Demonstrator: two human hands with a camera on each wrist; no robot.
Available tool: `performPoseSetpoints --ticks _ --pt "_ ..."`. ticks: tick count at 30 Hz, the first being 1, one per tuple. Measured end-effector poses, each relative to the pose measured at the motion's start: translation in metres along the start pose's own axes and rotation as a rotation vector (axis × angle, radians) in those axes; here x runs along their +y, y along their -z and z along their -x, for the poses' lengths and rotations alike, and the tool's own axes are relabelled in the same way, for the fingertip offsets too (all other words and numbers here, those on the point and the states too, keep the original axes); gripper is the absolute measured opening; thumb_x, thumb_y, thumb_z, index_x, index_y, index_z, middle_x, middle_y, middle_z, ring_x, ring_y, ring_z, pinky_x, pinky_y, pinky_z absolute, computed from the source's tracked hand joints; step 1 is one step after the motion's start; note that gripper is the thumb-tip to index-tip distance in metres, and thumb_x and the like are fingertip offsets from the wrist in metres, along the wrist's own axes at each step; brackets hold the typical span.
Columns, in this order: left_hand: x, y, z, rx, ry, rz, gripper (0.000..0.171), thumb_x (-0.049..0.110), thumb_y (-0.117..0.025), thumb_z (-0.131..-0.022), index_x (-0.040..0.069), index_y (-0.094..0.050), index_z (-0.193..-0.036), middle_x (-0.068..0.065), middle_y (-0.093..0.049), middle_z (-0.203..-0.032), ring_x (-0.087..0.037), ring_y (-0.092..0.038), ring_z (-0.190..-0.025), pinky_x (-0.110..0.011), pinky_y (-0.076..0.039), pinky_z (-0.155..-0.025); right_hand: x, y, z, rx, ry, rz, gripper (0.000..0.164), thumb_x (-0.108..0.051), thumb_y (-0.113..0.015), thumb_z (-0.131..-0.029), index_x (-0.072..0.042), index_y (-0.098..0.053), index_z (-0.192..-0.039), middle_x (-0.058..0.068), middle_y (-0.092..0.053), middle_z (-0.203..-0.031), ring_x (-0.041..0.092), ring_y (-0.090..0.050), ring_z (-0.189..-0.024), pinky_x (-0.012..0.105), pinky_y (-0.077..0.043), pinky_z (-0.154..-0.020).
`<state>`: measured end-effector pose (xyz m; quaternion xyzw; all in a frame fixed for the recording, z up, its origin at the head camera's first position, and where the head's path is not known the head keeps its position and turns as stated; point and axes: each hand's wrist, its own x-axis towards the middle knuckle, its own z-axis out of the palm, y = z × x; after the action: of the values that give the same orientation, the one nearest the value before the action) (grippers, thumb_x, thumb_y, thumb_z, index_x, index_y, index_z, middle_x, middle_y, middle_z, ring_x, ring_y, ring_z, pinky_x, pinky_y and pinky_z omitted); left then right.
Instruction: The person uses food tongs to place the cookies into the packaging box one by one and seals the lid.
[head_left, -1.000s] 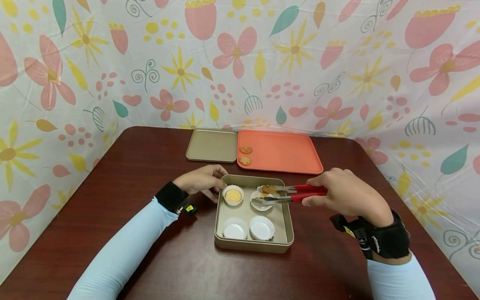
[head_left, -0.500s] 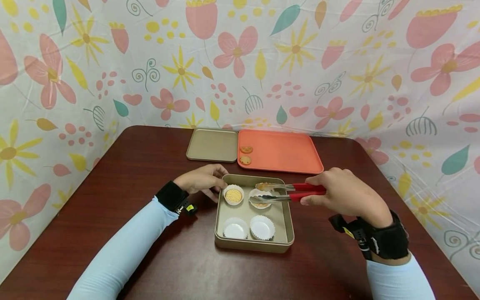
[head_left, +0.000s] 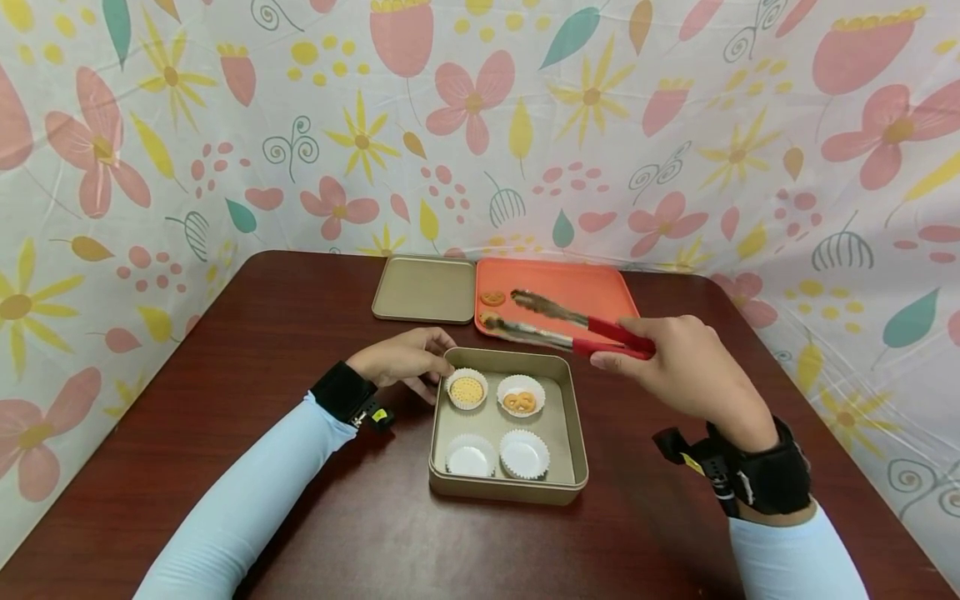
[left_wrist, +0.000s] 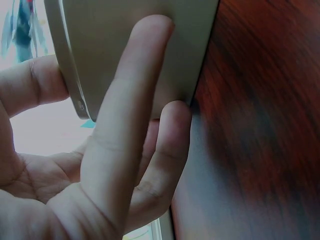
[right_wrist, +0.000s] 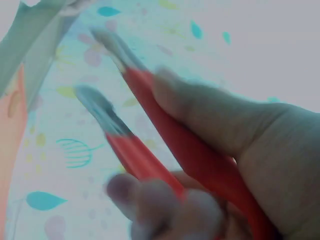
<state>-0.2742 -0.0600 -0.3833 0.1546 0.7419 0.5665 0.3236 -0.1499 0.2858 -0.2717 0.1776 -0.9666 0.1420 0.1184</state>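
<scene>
My left hand (head_left: 408, 362) holds the back left corner of a square gold baking tin (head_left: 506, 493), with fingers against its outer wall (left_wrist: 110, 60) and rim. Inside the tin are white fluted paper cups: a yellow round cracker (head_left: 467, 391) sits in one, a pretzel-shaped cookie (head_left: 520, 403) in another. Two paper cups in the front row, a left cup (head_left: 471, 458) and a right cup (head_left: 524, 455), hold nothing. My right hand (head_left: 686, 362) grips red-handled metal tongs (head_left: 611, 333). Their spread tips are over the orange tray (head_left: 577, 287), the lower tip overlapping a round cookie (head_left: 487, 317).
On the orange tray's left side lies another pretzel-shaped cookie (head_left: 492, 297). A flat gold tray (head_left: 425, 290) stands beside it at the back. Everything rests on a dark wood table (head_left: 322, 517), with a flower-patterned cloth (head_left: 285, 150) hanging behind.
The right hand has lifted the tongs out of the tin and moved them back over the orange tray. The pretzel-shaped cookie is left in its cup. The left hand stays put.
</scene>
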Motion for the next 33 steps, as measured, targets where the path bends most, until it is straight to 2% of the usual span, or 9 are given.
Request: performPoseSetpoints --ticks 2,4,6,19,24,33 --pt "0.001 0.000 0.000 -0.001 0.000 -0.003 0.042 -0.004 -0.061 -0.095 -0.002 -0.044 -0.133 -0.018 -0.051 -0.114 -0.023 -0.053 -0.084 -0.047 -0.066 -0.074 0.002 -0.004 -0.003 0.037 -0.037 -0.002 0.052 -0.054 -0.074 -0.091 -0.007 -0.074 -0.113 -0.003 -0.047 -0.060 0.016 -0.042 -0.057 0.027 -0.035 -0.051" --pt "0.001 -0.001 0.000 -0.002 0.000 -0.006 0.042 -0.004 -0.061 -0.095 -0.002 -0.044 -0.133 -0.018 -0.051 -0.114 -0.023 -0.053 -0.084 -0.047 -0.066 -0.074 0.005 -0.008 -0.007 0.060 -0.061 -0.008 0.062 -0.052 -0.074 -0.091 0.000 -0.070 -0.124 -0.001 -0.049 -0.061 0.018 -0.044 -0.058 0.029 -0.035 -0.053" --pt "0.002 -0.001 0.001 -0.003 0.000 -0.006 0.042 -0.004 -0.062 -0.095 -0.002 -0.043 -0.133 -0.018 -0.051 -0.114 -0.023 -0.053 -0.084 -0.047 -0.066 -0.074 0.008 -0.013 -0.010 0.070 -0.078 -0.012 0.064 -0.051 -0.074 -0.092 0.003 -0.069 -0.126 0.000 -0.051 -0.062 0.020 -0.044 -0.060 0.030 -0.035 -0.053" --pt "0.001 0.000 0.001 -0.001 -0.001 -0.003 0.044 -0.003 -0.062 -0.095 -0.003 -0.043 -0.135 -0.018 -0.051 -0.113 -0.023 -0.053 -0.084 -0.048 -0.066 -0.074 0.020 -0.036 -0.039 0.066 -0.136 -0.035 0.055 -0.054 -0.071 -0.093 -0.003 -0.071 -0.113 0.005 -0.050 -0.062 0.024 -0.045 -0.059 0.033 -0.035 -0.052" --pt "0.000 0.001 0.000 0.003 0.003 -0.008 0.044 -0.003 -0.062 -0.095 -0.004 -0.043 -0.135 -0.018 -0.052 -0.113 -0.023 -0.052 -0.083 -0.048 -0.066 -0.074 0.030 -0.044 -0.051 0.072 -0.149 -0.053 0.052 -0.051 -0.072 -0.094 -0.003 -0.072 -0.112 0.006 -0.050 -0.062 0.026 -0.045 -0.059 0.034 -0.036 -0.053" --pt "0.000 0.001 -0.001 -0.019 0.005 -0.008 0.043 -0.002 -0.062 -0.096 -0.003 -0.043 -0.134 -0.017 -0.052 -0.114 -0.023 -0.053 -0.083 -0.047 -0.066 -0.075 0.045 -0.068 -0.074 0.058 -0.165 -0.099 0.043 -0.048 -0.074 -0.093 -0.007 -0.066 -0.082 0.003 -0.043 -0.058 0.023 -0.042 -0.055 0.032 -0.033 -0.051"
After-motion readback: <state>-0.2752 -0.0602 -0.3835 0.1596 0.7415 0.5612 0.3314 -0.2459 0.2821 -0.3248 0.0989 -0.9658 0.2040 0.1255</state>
